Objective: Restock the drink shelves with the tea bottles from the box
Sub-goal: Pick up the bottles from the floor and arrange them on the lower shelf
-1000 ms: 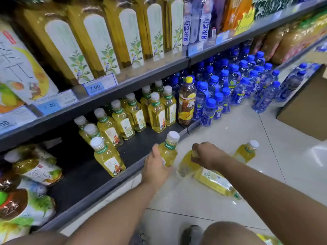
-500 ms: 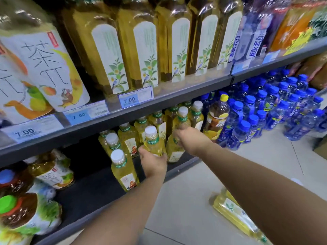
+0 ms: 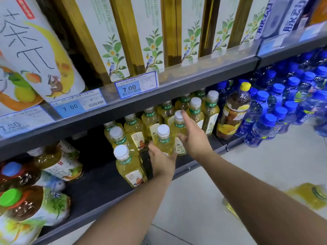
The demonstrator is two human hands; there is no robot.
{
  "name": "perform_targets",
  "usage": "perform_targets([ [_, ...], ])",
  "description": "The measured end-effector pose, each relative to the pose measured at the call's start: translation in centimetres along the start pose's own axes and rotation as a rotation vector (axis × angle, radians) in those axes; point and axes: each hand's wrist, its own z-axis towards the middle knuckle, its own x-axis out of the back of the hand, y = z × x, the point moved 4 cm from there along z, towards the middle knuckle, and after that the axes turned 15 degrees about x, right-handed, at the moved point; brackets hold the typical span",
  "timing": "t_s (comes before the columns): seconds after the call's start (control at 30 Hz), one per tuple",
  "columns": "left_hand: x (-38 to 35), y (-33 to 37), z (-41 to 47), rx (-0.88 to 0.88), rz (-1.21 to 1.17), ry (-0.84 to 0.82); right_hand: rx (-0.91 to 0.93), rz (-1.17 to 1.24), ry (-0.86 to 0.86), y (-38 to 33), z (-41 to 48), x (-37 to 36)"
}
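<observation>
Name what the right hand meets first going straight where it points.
Most likely the white cap of the tea bottle beside the right hand; its forefinger tip looks to touch it, though depth is unclear.

Left hand (image 3: pixel 161 160) grips a shelved tea bottle (image 3: pixel 163 138); right hand (image 3: pixel 193 138) touches a neighbouring bottle (image 3: pixel 178 119).

"7.00" on shelf price tag (image 3: pixel 136 86)

A shop: price tags (image 3: pixel 136 87) front shelves (image 3: pixel 194 80) of bottled drinks (image 3: pixel 276 110).
</observation>
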Motion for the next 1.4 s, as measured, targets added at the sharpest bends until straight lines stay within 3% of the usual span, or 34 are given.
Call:
perform_targets([
  [0.2,0.3,-1.6,0.0,-0.025,0.082,-0.026,-0.267,0.12,0.038,2.0,-2.9,-2.5],
  [0.5,-1.6,-1.4,2.0,0.095,-0.017,0.16,-0.565,0.242,-0.05,5.4,-4.1,-7.3],
  [0.67,-2.8,-1.0,4.3,0.173,0.066,0.143,-0.678,0.373,0.043,6.8,-2.6,-8.5],
  [0.8,-2.6,-1.4,5.6,0.14,0.102,0.12,-0.765,0.526,0.137,7.4,-1.8,-10.0],
  [1.07,-2.6,-2.2,5.9,0.063,0.11,0.086,-0.743,0.906,0.206,7.2,-1.6,-11.6],
  [1.3,-2.0,-2.9,6.0,0.005,0.165,0.082,-0.662,1.009,0.001,7.7,-1.5,-10.8],
  [1.4,-1.9,-3.0,6.1,-0.017,0.166,0.075,-0.651,0.948,0.069,6.9,-0.5,-10.0],
])
